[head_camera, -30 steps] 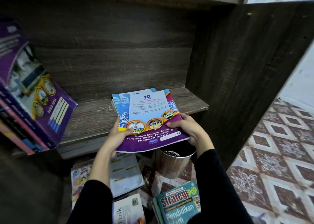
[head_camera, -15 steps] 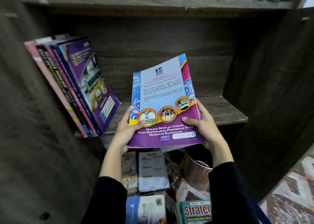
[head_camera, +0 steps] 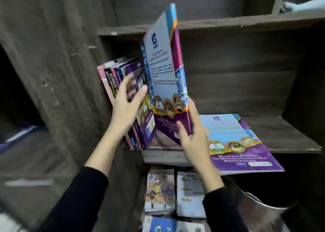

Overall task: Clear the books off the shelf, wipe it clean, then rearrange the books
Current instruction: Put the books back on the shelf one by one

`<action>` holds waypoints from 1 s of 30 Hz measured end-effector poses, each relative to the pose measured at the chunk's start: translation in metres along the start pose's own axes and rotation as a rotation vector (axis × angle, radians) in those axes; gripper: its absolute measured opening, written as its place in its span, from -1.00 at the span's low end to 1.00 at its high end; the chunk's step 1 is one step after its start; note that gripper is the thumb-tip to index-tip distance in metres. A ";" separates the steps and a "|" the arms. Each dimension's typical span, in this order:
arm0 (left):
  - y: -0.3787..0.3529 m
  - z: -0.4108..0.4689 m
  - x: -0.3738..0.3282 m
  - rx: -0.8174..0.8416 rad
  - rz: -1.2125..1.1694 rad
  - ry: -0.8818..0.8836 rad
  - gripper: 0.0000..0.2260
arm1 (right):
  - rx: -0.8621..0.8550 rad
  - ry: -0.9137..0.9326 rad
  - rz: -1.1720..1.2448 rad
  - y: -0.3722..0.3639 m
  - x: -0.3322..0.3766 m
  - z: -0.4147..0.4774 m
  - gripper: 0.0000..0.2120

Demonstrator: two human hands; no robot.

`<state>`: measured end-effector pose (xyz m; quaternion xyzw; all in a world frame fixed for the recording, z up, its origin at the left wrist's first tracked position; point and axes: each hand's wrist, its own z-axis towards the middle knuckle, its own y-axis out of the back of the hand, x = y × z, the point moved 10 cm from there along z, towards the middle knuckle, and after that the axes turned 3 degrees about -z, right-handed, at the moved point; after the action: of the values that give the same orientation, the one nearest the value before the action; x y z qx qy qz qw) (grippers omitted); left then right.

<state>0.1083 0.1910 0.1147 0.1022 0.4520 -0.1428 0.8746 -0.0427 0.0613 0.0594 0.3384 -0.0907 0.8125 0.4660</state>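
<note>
head view: the right hand [head_camera: 193, 140] has the upright book [head_camera: 165, 70] by its lower right edge, grip pinching it, thumb on the purple cover, fingers tucked behind. the book stands on end, slightly tilted, low over the shelf [head_camera: 281, 135]; can't tell if it touches the board. the left hand [head_camera: 126, 107] is blurred, grip spread, in front of the leaning books [head_camera: 121, 73] at the shelf's left end, just beside the upright book. to the right a matching flat book [head_camera: 242, 143] lies on the shelf, near edge overhanging. below, floor books [head_camera: 160, 191] and a metal bin [head_camera: 260, 210]. far right, up top, a pale cloth [head_camera: 306, 5].
</note>
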 end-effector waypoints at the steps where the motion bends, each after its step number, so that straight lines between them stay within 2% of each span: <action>1: -0.002 0.005 -0.013 0.014 -0.065 -0.024 -0.27 | -0.011 0.038 -0.044 -0.012 0.005 -0.004 -0.30; 4: -0.008 0.019 -0.047 0.040 -0.036 -0.170 -0.04 | 0.007 0.150 -0.129 -0.051 0.011 -0.015 -0.22; 6: -0.009 0.026 -0.061 0.059 0.060 -0.293 -0.02 | 0.050 0.182 -0.154 -0.076 0.012 -0.022 -0.20; 9: -0.003 0.037 -0.062 0.091 0.198 -0.372 -0.07 | 0.065 0.168 -0.176 -0.100 0.003 -0.028 -0.34; 12: 0.008 0.038 -0.048 0.116 0.348 -0.353 -0.14 | 0.168 0.092 -0.136 -0.127 -0.012 -0.033 -0.31; 15: 0.026 0.036 -0.044 0.065 0.548 -0.381 -0.27 | 0.246 0.032 -0.113 -0.147 -0.029 -0.034 -0.29; 20: 0.029 0.044 -0.029 0.110 0.892 -0.359 -0.28 | 0.369 -0.156 -0.021 -0.166 -0.071 -0.028 -0.33; 23: 0.024 0.047 -0.019 0.157 1.042 -0.369 -0.26 | 0.615 -0.332 0.155 -0.181 -0.101 -0.038 -0.14; 26: 0.025 0.052 -0.014 0.219 1.059 -0.333 -0.10 | 0.822 -0.452 0.163 -0.180 -0.120 -0.049 0.03; 28: 0.024 0.054 -0.012 0.272 1.069 -0.305 0.01 | 0.799 -0.497 0.117 -0.175 -0.127 -0.048 -0.02; 30: 0.024 0.055 -0.013 0.264 1.078 -0.313 0.00 | 0.727 -0.531 0.098 -0.174 -0.131 -0.047 -0.10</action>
<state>0.1513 0.1992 0.1580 0.4041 0.1797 0.2543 0.8601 0.1221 0.0873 -0.0884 0.6719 0.0682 0.6979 0.2383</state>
